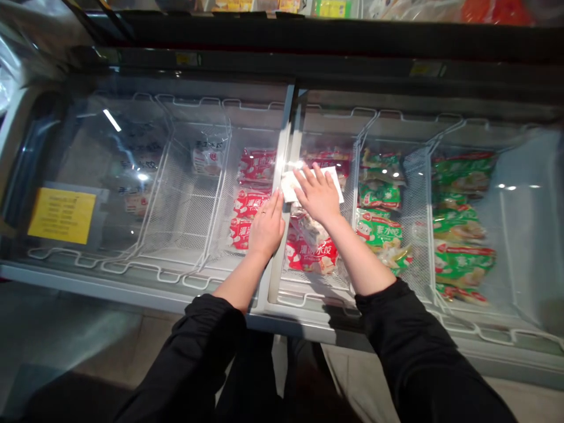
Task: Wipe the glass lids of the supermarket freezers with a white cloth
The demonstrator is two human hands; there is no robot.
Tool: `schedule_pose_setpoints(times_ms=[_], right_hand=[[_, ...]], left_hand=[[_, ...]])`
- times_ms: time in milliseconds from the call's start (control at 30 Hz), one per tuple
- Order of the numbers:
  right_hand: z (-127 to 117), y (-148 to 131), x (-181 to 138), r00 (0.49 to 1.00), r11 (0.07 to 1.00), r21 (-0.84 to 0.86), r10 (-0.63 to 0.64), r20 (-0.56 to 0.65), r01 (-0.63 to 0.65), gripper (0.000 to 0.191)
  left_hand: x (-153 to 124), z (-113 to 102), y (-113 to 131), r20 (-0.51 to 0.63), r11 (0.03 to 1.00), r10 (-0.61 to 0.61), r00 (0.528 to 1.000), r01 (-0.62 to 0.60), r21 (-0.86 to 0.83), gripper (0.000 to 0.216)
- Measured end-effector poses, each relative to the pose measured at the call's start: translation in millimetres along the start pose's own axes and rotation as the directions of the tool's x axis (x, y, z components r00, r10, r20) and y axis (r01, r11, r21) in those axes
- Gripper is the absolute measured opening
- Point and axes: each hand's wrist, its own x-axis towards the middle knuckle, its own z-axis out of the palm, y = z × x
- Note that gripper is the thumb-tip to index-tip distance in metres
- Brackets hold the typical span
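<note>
Under the spread fingers of my right hand [319, 197] lies a white cloth or paper wipe [333, 179], flat against the glass lid of a chest freezer. My left hand [267, 226] rests on the metal frame strip [287, 132] between the two lids, fingers stretched out, a ring on one of them. The fingertips of that hand are close to the wipe's left edge. Below the glass, red bags of frozen dumplings [312, 255] lie under my right hand, and more red bags [258, 167] lie beyond my left hand.
Wire baskets divide the freezer. Green dumpling bags [465, 264] lie in the baskets at the right. A yellow notice [61, 215] is at the lower left of the glass. Packaged goods [332, 8] stand on a shelf above the dark back ledge [308, 41].
</note>
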Motion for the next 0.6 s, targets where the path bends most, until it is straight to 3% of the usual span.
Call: schedule_pose_setpoints(times_ms=[100, 300, 367, 433, 600], right_hand=[[2.9, -4.3, -2.9, 0.993, 0.994, 0.033, 0.109, -0.042, -0.107, 0.06], [13.5, -51.6, -123.0, 0.996, 0.996, 0.036, 0.082, 0.025, -0.082, 0.057], [15.2, -55.2, -145.0, 0.995, 0.995, 0.027, 0.097, 0.029, -0.098, 0.056], [14.9, -49.3, -141.0, 0.992, 0.992, 0.02, 0.123, 0.014, -0.123, 0.057], [10.5, -25.7, -71.6, 0.973, 0.974, 0.016, 0.227, -0.039, -0.227, 0.06]], left_hand=[[0.4, -1.8, 0.2, 0.017, 1.0, -0.015, 1.0, 0.015, 0.014, 0.079], [0.2, -2.5, 0.6, 0.022, 1.0, -0.017, 1.0, 0.016, 0.007, 0.081], [0.1, -1.6, 0.7, 0.017, 1.0, -0.019, 1.0, 0.02, -0.004, 0.081], [0.1, -1.0, 0.6, 0.015, 1.0, -0.017, 1.0, 0.017, -0.013, 0.081], [0.7, -1.7, -0.1, 0.025, 1.0, -0.021, 0.999, 0.021, -0.01, 0.077]])
